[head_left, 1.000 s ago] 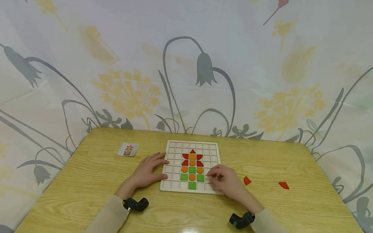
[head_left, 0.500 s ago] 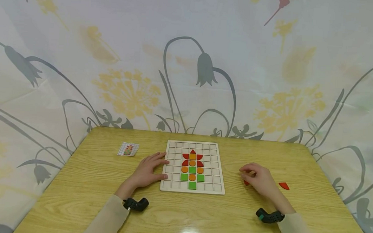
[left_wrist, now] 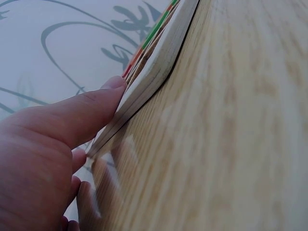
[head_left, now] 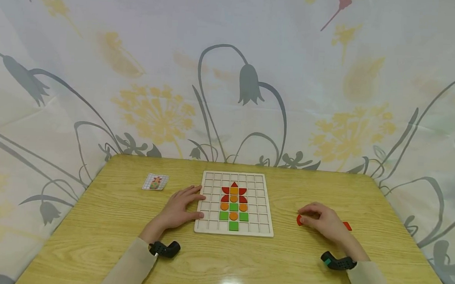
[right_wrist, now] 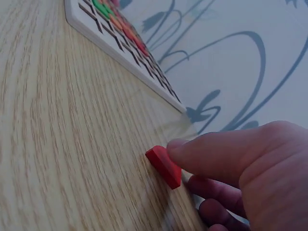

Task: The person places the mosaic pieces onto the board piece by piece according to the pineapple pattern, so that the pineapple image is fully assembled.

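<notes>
A white gridded board (head_left: 252,227) lies mid-table, holding flat pieces in a flower-like pattern: a red triangle (head_left: 234,185), red petal-like pieces (head_left: 242,191), orange rounds (head_left: 224,206) and green squares (head_left: 233,226). My left hand (head_left: 179,206) rests at its left edge, fingers spread, and the thumb (left_wrist: 96,113) touches the rim. To the right of the board, my right hand (head_left: 325,218) pinches a red quarter-circle piece (right_wrist: 166,166) close over the table, thumb tip on its top; the other fingertips are partly hidden.
A second red piece (head_left: 347,226) lies on the table, partly behind my right hand. At the left, a small printed card (head_left: 156,182) shows a similar flower on a grid. A patterned cloth (head_left: 229,116) hangs behind the wooden table (head_left: 205,265).
My right hand has left the board's right side, moved right across the table and taken hold of the nearer red piece. The left hand and board stay put.
</notes>
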The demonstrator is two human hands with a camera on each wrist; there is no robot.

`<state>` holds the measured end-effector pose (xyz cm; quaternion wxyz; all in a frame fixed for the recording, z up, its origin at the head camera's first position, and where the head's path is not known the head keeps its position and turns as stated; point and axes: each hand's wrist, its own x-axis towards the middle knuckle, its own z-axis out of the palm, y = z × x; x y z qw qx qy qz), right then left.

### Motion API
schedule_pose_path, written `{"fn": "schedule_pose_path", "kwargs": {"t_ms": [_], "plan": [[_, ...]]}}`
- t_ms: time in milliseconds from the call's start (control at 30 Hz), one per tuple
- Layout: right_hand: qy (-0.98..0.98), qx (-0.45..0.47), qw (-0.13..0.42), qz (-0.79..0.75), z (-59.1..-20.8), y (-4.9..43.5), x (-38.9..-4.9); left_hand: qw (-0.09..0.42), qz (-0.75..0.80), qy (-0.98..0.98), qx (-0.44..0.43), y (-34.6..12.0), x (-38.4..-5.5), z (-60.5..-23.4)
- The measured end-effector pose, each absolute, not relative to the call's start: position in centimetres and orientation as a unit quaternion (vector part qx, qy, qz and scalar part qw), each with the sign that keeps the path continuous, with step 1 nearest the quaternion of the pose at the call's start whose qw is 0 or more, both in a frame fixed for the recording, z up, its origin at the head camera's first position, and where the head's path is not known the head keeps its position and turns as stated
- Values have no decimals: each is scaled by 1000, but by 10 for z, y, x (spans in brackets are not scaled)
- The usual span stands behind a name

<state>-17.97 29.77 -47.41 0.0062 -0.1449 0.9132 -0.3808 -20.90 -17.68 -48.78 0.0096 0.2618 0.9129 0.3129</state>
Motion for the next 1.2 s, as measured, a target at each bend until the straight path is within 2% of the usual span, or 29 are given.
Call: {"fn": "schedule_pose_path", "kwargs": {"t_ms": [200, 733, 1067, 1200], "plan": [[917, -171, 18, -360, -473, 299, -184, 11, 318, 911, 262, -178, -208, -488], [898, -136, 48, -415, -472, 296, -183, 6, 321, 909, 266, -178, -210, -488], [901, -107, -2, -420, -470, 285, -177, 9, 322, 909, 266, -178, -210, -488], [892, -118, 2, -436, -469, 276, -175, 8, 319, 910, 266, -178, -210, -488]]}}
